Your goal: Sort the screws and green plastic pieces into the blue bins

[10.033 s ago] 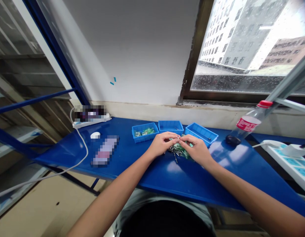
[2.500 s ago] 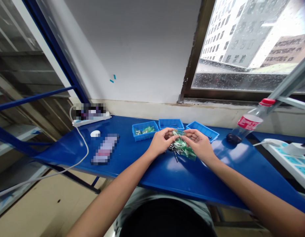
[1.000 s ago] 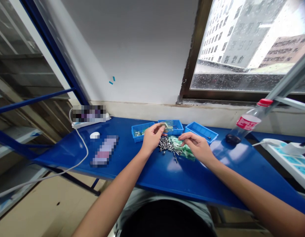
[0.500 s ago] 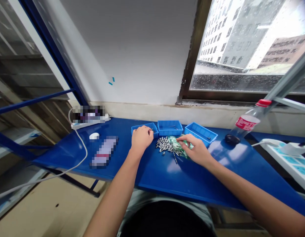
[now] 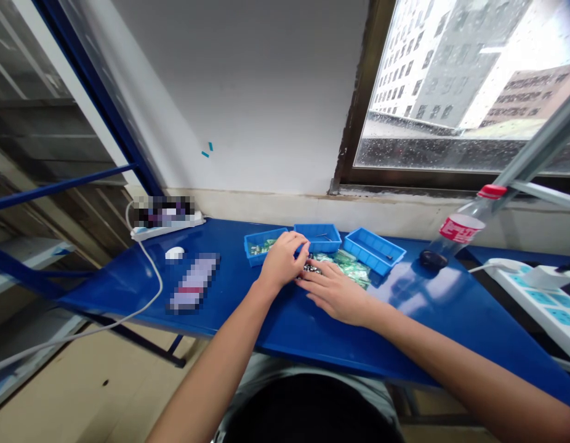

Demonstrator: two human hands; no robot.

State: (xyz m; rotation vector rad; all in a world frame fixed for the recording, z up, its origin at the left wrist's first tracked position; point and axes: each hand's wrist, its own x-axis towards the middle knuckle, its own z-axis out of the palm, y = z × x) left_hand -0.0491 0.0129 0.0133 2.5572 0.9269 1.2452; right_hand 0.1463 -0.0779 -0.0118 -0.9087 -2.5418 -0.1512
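My left hand (image 5: 285,261) is at the left edge of a pile of small shiny metal parts (image 5: 312,267). Its fingers are bent, and thumb and forefinger come together at the tips; whatever lies between them is hidden. My right hand (image 5: 337,291) reaches over the same pile from the right, fingers stretched out and low over the parts, covering most of them. Beside the pile lie small green-tinted clear packets (image 5: 354,269). Left of my left hand, a blue bin (image 5: 253,260) holds some similar green packets.
Behind the pile stand a middle blue bin (image 5: 322,246) and a right blue bin (image 5: 383,266), each with a thin item inside. A tilted bottle (image 5: 463,227), power strip (image 5: 538,295), white mouse-like object (image 5: 175,253) and cable (image 5: 161,280) are around the blue table (image 5: 308,335).
My left hand has moved right, from above the left bin to the pile. My right hand has shifted left from the green packets and spread over the metal parts.
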